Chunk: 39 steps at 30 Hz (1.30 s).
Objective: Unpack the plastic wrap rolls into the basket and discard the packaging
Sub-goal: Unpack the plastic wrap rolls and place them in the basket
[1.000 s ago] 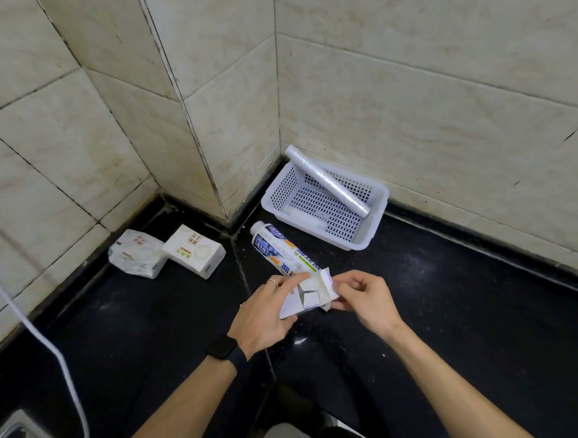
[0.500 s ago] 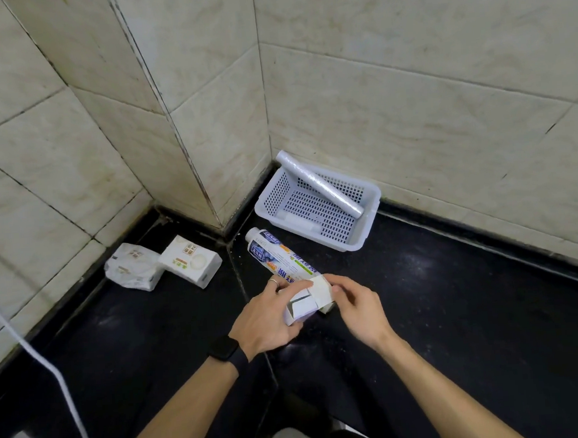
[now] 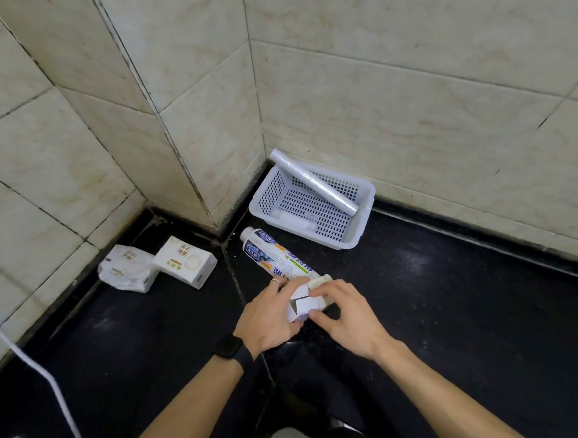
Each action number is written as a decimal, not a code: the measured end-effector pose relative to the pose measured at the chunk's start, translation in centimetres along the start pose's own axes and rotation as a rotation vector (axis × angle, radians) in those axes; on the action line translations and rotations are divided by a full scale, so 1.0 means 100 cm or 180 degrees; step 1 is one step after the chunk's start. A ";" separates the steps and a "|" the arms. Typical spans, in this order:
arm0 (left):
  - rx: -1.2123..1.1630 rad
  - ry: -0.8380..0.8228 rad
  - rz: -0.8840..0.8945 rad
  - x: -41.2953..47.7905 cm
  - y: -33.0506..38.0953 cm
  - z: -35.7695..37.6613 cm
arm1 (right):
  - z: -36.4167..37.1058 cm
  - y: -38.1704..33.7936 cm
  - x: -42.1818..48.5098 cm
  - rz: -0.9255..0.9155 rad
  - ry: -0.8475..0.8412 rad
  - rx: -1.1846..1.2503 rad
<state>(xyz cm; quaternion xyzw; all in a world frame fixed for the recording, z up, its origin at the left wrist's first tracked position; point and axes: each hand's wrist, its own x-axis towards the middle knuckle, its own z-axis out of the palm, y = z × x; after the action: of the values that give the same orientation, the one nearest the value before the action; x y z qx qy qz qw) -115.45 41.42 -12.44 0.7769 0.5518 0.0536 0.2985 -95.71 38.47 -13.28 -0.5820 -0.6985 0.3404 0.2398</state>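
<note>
Head view. The white perforated basket [image 3: 270, 193] sits in the corner of the black countertop [image 3: 455, 310], against the tiled wall [image 3: 409, 110]. In it, one bare plastic wrap roll [image 3: 316, 183] lies slantwise — its far end propped on the rim at the back left corner, its near end down against the right wall. A small pale shape lies on the basket floor by the front wall; what it is cannot be told.

Just in front of the basket, the package [image 3: 276, 257] lies on the countertop, apart from the basket and pointing toward the wall corner. It is a long carton printed in blue, orange and green, with a round white end at its far tip. Its near end shows plain white flaps, partly folded.

The left hand [image 3: 270, 318], with a ring [image 3: 275, 281] on one finger and a black watch [image 3: 228, 346] at the wrist, is curled round the package's near end. The right hand [image 3: 344, 313] pinches the flaps — fingers on top, thumb below.

To the left lie a crumpled tissue pack [image 3: 128, 269] and a boxy tissue pack [image 3: 185, 261], touching. A white cable [image 3: 54, 382] runs down the left edge.
</note>
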 end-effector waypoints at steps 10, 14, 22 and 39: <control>-0.0730 0.0144 -0.0395 -0.005 -0.004 -0.004 | -0.004 0.000 -0.003 0.0054 0.0137 0.0505; -0.0855 0.0107 -0.0390 -0.006 -0.004 -0.004 | -0.009 -0.004 0.004 0.0474 0.0099 0.0978; -0.0580 0.0003 -0.0118 -0.013 0.002 -0.011 | -0.017 -0.004 0.012 0.0357 -0.0197 0.0888; -0.0526 0.0164 0.0091 -0.012 0.003 -0.006 | -0.012 0.008 0.003 0.0372 -0.0316 0.0820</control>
<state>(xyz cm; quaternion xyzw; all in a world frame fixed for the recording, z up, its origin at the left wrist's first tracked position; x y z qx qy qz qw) -115.92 40.51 -11.46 0.7558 0.5418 0.1232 0.3465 -94.39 39.04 -13.09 -0.5685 -0.6250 0.4689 0.2574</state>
